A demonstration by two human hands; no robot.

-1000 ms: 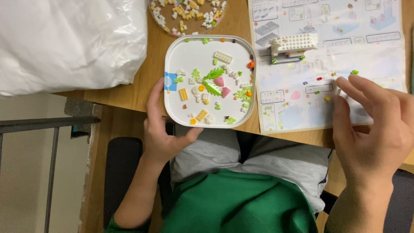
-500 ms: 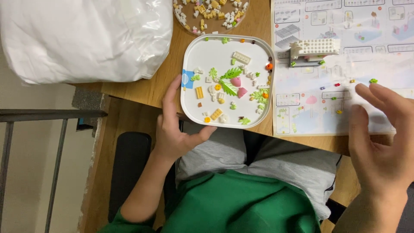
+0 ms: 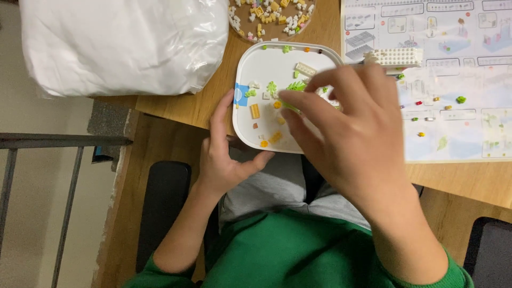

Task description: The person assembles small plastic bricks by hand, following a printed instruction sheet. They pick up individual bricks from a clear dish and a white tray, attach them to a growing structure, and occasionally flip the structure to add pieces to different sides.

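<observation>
**Small brick build: base started, most pieces still loose in the tray**

Going from the left, I see a white plastic bag [image 3: 120, 45] lying on the wooden surface [image 3: 208, 101], untouched and well apart from the work. Next comes my left hand [image 3: 226, 154], its grip closed on the near-left rim of the white tray [image 3: 250, 133], thumb under the lip and fingers along the edge, steadying it where it overhangs the surface. The tray holds scattered loose bricks [image 3: 255, 111] in green, yellow and white; many are unsorted and unused. Behind it, a clear round dish [image 3: 266, 18] holds a further heap of small pieces.

My right hand [image 3: 352, 133] hovers low over the middle of the tray, thumb and forefinger drawn close together above a green leafy piece [image 3: 295, 86]. I cannot tell whether that grip has anything between the fingers yet.

To the right, the instruction sheet [image 3: 453, 80] lies flat, with a small white studded assembly [image 3: 394, 56] resting on it and a few tiny coloured bits strewn nearby. Judging by that lone low block and the stock left in tray and dish, I take the build to be at an early stage, with most steps ahead.
</observation>
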